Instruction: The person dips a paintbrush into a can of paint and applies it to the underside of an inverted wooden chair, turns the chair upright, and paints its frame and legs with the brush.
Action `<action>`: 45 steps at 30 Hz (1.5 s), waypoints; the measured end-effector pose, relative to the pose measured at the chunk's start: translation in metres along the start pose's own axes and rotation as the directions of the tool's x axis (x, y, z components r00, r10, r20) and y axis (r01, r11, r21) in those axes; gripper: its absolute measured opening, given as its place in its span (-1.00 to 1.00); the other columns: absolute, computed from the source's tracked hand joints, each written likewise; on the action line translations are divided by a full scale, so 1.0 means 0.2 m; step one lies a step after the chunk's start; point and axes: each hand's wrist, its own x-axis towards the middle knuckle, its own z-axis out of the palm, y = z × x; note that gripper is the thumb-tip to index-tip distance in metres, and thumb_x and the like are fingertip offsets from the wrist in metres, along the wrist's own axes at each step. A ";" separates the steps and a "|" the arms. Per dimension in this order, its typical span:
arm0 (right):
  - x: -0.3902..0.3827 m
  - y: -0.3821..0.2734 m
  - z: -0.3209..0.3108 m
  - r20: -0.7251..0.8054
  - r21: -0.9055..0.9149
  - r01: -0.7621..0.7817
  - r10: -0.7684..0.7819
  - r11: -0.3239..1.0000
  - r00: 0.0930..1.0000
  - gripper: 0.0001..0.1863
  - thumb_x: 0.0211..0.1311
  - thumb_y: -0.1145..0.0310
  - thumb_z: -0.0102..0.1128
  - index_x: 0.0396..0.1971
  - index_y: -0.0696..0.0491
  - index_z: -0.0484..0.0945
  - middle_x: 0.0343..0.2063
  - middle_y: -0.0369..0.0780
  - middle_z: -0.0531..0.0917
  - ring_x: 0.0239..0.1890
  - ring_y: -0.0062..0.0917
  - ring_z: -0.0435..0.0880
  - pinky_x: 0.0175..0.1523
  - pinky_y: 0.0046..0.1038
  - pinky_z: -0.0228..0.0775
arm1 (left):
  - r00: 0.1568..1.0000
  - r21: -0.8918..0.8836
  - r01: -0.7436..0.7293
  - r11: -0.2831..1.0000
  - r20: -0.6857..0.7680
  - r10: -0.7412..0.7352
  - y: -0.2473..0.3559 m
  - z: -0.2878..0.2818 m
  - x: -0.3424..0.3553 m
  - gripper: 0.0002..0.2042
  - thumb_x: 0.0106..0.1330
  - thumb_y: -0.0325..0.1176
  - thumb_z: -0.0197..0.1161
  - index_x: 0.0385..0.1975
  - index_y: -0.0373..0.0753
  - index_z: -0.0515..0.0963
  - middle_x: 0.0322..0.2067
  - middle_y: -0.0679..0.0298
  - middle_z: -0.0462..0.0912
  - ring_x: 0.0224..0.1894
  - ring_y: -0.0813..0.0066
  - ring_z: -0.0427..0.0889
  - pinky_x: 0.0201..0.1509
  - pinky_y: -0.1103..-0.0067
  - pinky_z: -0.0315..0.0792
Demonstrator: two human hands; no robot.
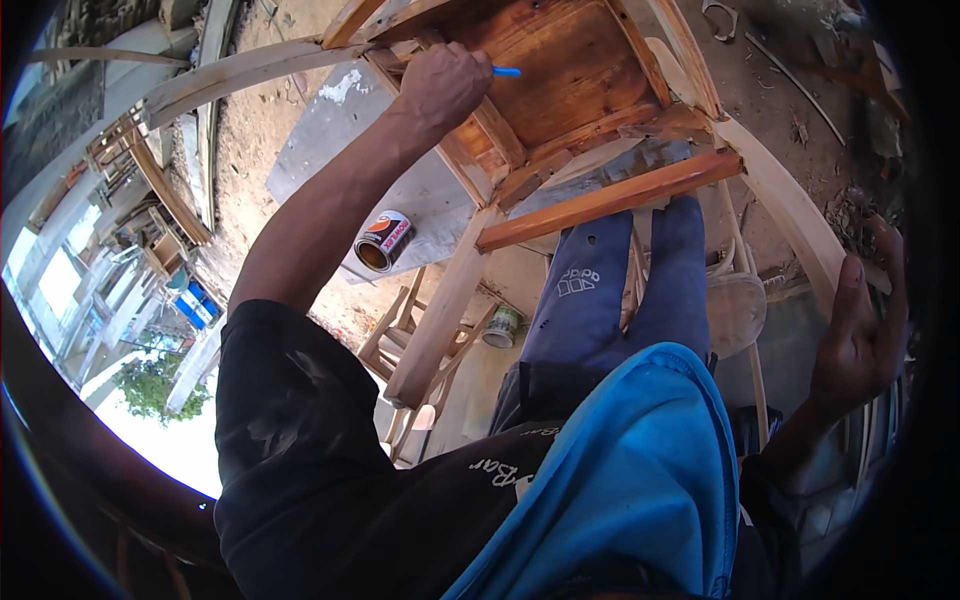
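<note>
Left hand (445,88) clamped on blue handle (508,71), over glossy wooden chair (575,90); right hand (858,340) by curved pale leg (782,205), finger grip unclear.

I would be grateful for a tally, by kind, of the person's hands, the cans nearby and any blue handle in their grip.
Hands: 2
Cans: 2
Blue handle: 1
Total: 5
</note>
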 end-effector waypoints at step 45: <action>0.01 -0.02 0.05 -0.026 0.114 -0.095 0.099 0.989 0.995 -0.68 0.44 0.55 0.10 0.11 0.36 0.48 0.07 0.02 0.62 0.06 -0.31 0.67 0.04 -0.36 0.73 | 0.890 -0.655 0.453 0.605 0.377 -0.259 0.26 0.04 -0.25 -0.74 0.23 -0.36 0.22 -0.34 -0.51 0.55 -0.54 -0.24 0.62 -0.41 -0.20 0.69 -0.24 0.09 0.57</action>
